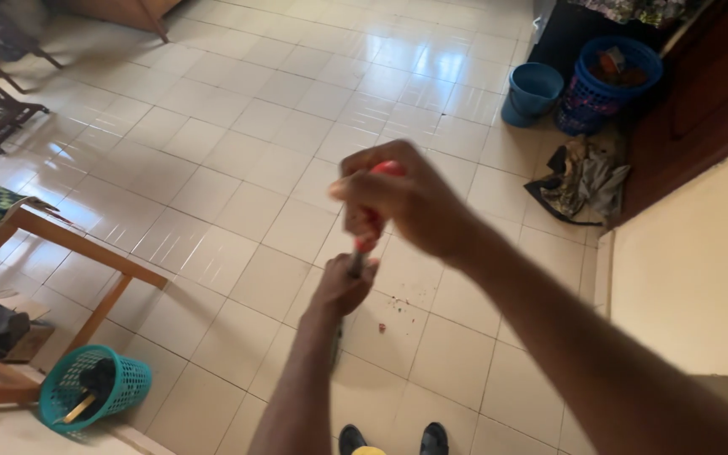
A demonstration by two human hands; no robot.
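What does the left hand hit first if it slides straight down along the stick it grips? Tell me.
Probably the tiled floor. The left hand grips the dark stick below the right hand; nothing else shows beneath, though blur hides its lower end.

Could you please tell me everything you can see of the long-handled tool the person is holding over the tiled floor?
The tool shows a red upper grip and a dark, thin shaft below it, running steeply down toward the tiled floor. The right hand wraps the red grip at the top; the left hand clasps the dark shaft lower down. The shaft looks like metal or dark plastic, blurred by motion. Its lower end is hidden behind the left forearm, so its head cannot be told.
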